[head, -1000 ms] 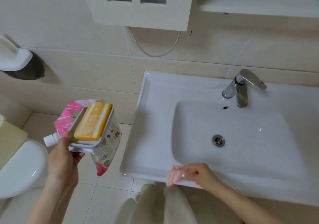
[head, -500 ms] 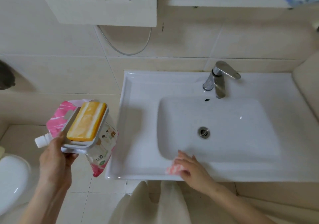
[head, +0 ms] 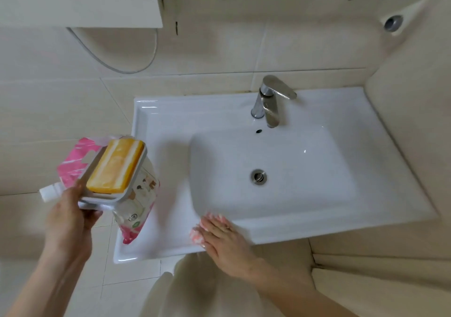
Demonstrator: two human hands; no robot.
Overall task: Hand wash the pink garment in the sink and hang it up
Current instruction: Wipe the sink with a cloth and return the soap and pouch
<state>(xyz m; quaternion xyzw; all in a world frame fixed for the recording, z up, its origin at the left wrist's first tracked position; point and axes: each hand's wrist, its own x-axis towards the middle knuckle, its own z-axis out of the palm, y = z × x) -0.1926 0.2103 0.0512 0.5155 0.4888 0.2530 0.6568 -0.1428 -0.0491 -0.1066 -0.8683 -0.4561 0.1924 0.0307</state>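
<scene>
Pink garment (head: 196, 235), bunched small, lies on the front rim of the white sink (head: 168, 121), beside the basin's near left corner. Right hand (head: 225, 239) rests flat on it, grip apart, fingers straight. Left hand (head: 69, 219), off the sink's left edge, has its grip clamped on a white soap dish (head: 107, 197) bearing a yellow soap bar (head: 114, 165), with a pink refill pouch (head: 73, 160) held beneath. Faucet (head: 268, 101) stands behind the basin, and the drain (head: 258, 177) sits at its centre.
</scene>
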